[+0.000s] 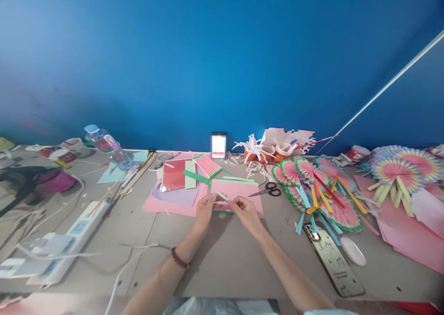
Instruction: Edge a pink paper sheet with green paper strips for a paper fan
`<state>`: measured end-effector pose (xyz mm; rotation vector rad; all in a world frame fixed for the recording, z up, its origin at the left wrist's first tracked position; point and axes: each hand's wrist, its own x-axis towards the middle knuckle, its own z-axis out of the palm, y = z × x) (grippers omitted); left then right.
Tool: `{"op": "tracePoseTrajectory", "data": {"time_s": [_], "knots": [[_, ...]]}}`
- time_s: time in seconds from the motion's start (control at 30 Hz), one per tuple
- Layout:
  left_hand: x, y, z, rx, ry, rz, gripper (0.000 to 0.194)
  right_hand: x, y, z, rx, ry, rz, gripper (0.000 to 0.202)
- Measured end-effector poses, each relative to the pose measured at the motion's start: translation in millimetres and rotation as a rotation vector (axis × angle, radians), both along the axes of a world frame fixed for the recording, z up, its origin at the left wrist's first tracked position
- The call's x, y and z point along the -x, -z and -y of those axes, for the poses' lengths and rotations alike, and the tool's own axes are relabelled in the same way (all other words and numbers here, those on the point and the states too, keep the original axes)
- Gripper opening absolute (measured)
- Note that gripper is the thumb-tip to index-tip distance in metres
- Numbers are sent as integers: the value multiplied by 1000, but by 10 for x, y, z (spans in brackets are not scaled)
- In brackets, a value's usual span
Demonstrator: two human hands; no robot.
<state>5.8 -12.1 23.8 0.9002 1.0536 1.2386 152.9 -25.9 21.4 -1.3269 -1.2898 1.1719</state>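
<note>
Between my two hands is a small pale strip (222, 195), seemingly paper or tape, pinched at both ends. My left hand (205, 208) has its fingers closed on the left end. On the other end, thumb and fingers of my right hand (243, 209) are pressed together. Below the hands lies a sheet of pink paper (253, 205) with green strips along its far edge. A pink pleated paper piece with green edges (208, 166) rests just beyond, beside a green strip (194, 176). Black scissors (268, 190) lie right of my right hand.
Finished paper fans (319, 185) and a phone (335, 259) are on the right, by a white mouse (353, 251). A power strip (76, 236) and a water bottle (109, 146) stand left. Red cups (267, 153) and a small screen (218, 146) line the blue wall.
</note>
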Motion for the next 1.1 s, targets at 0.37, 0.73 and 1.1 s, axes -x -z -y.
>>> {"op": "tracePoseTrajectory", "data": {"time_s": [0.37, 0.73, 1.1], "knots": [[-38, -39, 62, -83, -94, -102, 23, 14, 1, 30, -106, 3, 69, 30], [-30, -7, 40, 7, -44, -7, 28, 20, 18, 21, -103, 8, 79, 32], [-27, -13, 46, 11, 2, 9, 27, -11, 23, 12, -114, 46, 158, 35]]}}
